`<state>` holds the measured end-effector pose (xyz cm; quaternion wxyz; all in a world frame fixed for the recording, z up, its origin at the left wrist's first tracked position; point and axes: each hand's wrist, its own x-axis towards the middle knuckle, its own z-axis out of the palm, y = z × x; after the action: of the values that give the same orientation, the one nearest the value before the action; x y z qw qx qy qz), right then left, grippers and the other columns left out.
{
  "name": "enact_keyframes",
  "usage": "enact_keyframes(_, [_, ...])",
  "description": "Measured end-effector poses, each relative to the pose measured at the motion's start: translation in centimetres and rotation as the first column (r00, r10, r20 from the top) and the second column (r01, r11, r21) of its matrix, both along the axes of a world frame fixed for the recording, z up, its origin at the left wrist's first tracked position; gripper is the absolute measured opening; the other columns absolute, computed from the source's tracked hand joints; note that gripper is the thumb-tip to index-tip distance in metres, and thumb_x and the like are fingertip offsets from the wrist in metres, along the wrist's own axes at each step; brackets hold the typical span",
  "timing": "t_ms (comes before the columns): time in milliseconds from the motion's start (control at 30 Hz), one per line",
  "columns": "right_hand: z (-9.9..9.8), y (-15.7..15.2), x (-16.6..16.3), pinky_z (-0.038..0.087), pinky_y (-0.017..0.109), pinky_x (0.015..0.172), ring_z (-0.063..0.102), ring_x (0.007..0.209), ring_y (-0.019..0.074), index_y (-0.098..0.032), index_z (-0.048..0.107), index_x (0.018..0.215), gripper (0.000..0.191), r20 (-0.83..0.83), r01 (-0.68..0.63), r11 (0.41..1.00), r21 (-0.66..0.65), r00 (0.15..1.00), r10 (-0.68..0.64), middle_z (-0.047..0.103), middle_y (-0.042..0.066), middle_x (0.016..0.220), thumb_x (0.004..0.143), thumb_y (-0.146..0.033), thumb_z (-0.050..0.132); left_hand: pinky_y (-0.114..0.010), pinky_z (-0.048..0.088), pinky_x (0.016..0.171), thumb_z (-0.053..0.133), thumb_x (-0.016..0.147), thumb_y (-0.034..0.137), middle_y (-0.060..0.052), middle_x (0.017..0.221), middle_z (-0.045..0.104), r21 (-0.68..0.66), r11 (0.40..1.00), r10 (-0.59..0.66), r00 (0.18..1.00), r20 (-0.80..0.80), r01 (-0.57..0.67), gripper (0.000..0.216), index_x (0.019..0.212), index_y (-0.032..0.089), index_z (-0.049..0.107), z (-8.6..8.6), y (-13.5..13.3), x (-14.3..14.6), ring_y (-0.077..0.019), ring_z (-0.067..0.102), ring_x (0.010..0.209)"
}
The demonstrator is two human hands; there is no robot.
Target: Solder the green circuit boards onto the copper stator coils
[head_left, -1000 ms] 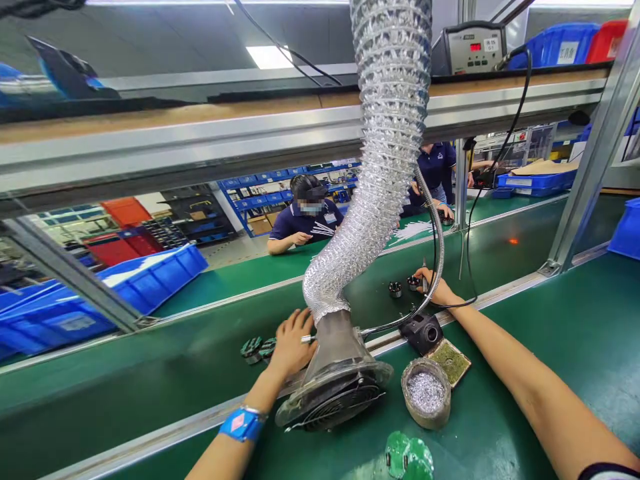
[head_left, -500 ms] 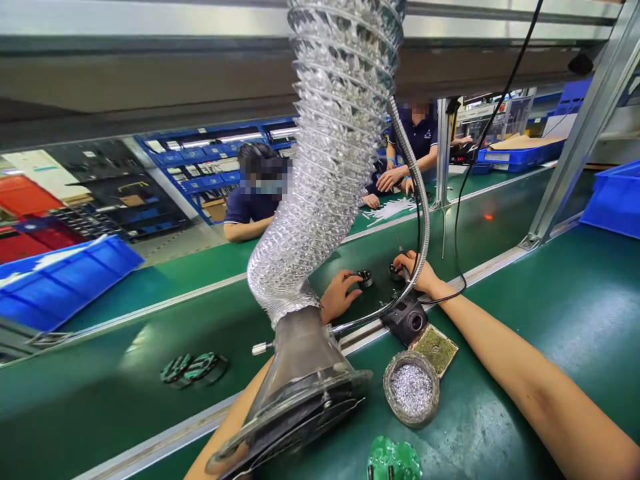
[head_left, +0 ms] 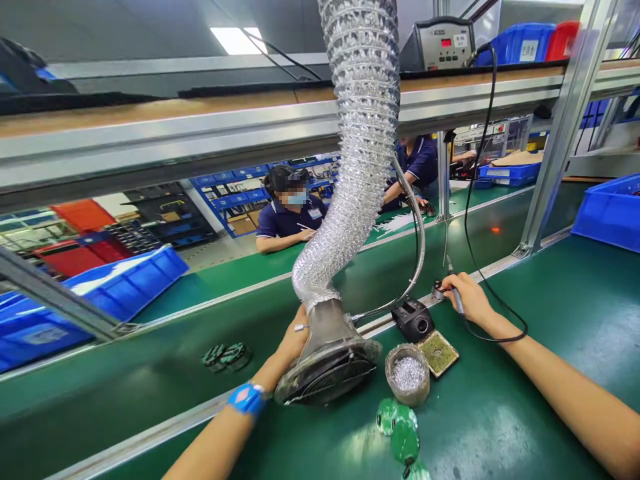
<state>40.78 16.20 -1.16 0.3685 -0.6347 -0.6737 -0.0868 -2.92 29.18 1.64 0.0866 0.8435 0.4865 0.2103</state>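
Note:
My right hand is closed round a soldering iron whose black cable loops back along my forearm. A small dark part sits at its fingertips, by the metal rail of the bench. My left hand, with a blue wristband, lies against the metal funnel of the fume extractor. Its fingers are hidden behind the funnel. The ribbed silver duct rises from the funnel.
A black iron stand, a sponge tray and a bowl of metal wool stand between my arms. Green round boards lie near me. Two dark-green parts rest on the belt. Blue bins and co-workers flank the line.
My right hand has drawn back from the belt to the rail, iron in hand. My left hand has left the small part on the belt and come back beside the funnel.

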Motion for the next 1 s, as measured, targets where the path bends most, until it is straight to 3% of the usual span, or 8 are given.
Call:
enact_keyframes(233, [2.4, -12.7, -1.4, 0.052, 0.035, 0.068, 0.06, 0.074, 0.0193, -0.023, 0.065, 0.091, 0.013, -0.068, -0.083, 0.991, 0.103, 0.994, 0.091, 0.059, 0.004, 0.082, 0.09, -0.028, 0.053, -0.043, 0.055, 0.089, 0.05, 0.085, 0.046, -0.01, 0.119, 0.057, 0.072, 0.972, 0.226, 0.973, -0.033, -0.224, 0.029, 0.088, 0.021, 0.064, -1.2, -14.9, -10.6, -0.0284, 0.062, 0.103])
enact_keyframes(367, [2.5, -18.9, -7.1, 0.053, 0.03, 0.063, 0.061, 0.072, 0.0171, -0.024, 0.065, 0.088, 0.014, -0.054, -0.291, 0.955, 0.061, 0.954, 0.294, 0.064, 0.003, 0.081, 0.09, -0.019, 0.052, -0.036, 0.059, 0.084, 0.051, 0.089, 0.041, -0.008, 0.117, 0.058, 0.123, 0.991, 0.047, 0.999, 0.003, -0.047, 0.022, 0.091, 0.024, 0.064, -2.3, -21.9, -8.4, -0.0237, 0.064, 0.102])
enact_keyframes(500, [1.8, -22.3, -11.5, 0.052, 0.029, 0.063, 0.06, 0.073, 0.0161, -0.025, 0.065, 0.087, 0.022, -0.025, -0.513, 0.856, -0.063, 0.858, 0.513, 0.07, 0.0, 0.085, 0.091, -0.012, 0.048, -0.037, 0.057, 0.091, 0.046, 0.093, 0.028, -0.011, 0.117, 0.059, 0.138, 0.978, -0.152, 0.988, -0.036, 0.155, 0.018, 0.095, 0.02, 0.062, -2.4, -24.0, -3.9, -0.0221, 0.063, 0.104])
enact_keyframes(633, [1.7, -24.0, -12.2, 0.053, 0.031, 0.07, 0.062, 0.077, 0.0166, -0.029, 0.063, 0.098, 0.027, -0.045, -0.639, 0.758, -0.13, 0.768, 0.639, 0.073, -0.002, 0.096, 0.088, -0.008, 0.05, -0.053, 0.049, 0.1, 0.052, 0.09, 0.024, -0.017, 0.129, 0.052, 0.268, 0.958, -0.086, 0.995, -0.055, 0.098, 0.022, 0.109, 0.017, 0.059, -2.3, -25.8, -2.1, -0.0322, 0.052, 0.122])
enact_keyframes(733, [1.6, -25.2, -12.8, 0.054, 0.039, 0.081, 0.063, 0.09, 0.0215, -0.028, 0.056, 0.101, 0.025, -0.093, -0.547, 0.837, -0.021, 0.834, 0.543, 0.07, 0.003, 0.115, 0.083, -0.011, 0.059, -0.055, 0.043, 0.105, 0.054, 0.088, 0.019, -0.017, 0.131, 0.051, 0.321, 0.933, -0.165, 0.986, -0.03, 0.166, 0.027, 0.115, 0.016, 0.056, -1.8, -28.5, -0.6, -0.0329, 0.044, 0.129])
enact_keyframes(833, [0.7, -26.0, -14.9, 0.055, 0.047, 0.081, 0.065, 0.094, 0.0277, -0.025, 0.049, 0.105, 0.038, -0.129, -0.248, 0.968, 0.035, 0.959, 0.25, 0.065, 0.014, 0.125, 0.077, -0.03, 0.075, -0.05, 0.042, 0.108, 0.051, 0.089, 0.018, -0.015, 0.134, 0.053, 0.143, 0.91, -0.391, 0.92, -0.023, 0.39, 0.032, 0.121, 0.017, 0.054, -1.4, -29.9, 2.7, -0.0284, 0.044, 0.131])
enact_keyframes(933, [-0.8, -26.0, -17.3, 0.057, 0.048, 0.081, 0.064, 0.106, 0.0345, -0.02, 0.047, 0.109, 0.058, -0.114, -0.072, 0.995, -0.067, 0.991, 0.064, 0.056, 0.023, 0.133, 0.069, -0.046, 0.08, -0.054, 0.036, 0.112, 0.053, 0.091, 0.029, -0.017, 0.15, 0.039, 0.006, 0.897, -0.441, 0.897, -0.045, 0.441, 0.052, 0.14, 0.015, 0.044, -1.4, -28.9, 6.2, -0.0324, 0.032, 0.142])
enact_keyframes(1000, [-1.6, -25.7, -18.1, 0.058, 0.047, 0.083, 0.063, 0.112, 0.0342, -0.02, 0.046, 0.109, 0.049, -0.118, -0.053, 0.993, -0.105, 0.992, 0.041, 0.056, 0.024, 0.133, 0.075, -0.041, 0.075, -0.055, 0.034, 0.113, 0.052, 0.093, 0.035, -0.015, 0.152, 0.038, -0.04, 0.887, -0.462, 0.882, -0.087, 0.461, 0.053, 0.142, 0.017, 0.045, -1.6, -27.8, 7.5, -0.0339, 0.027, 0.144])
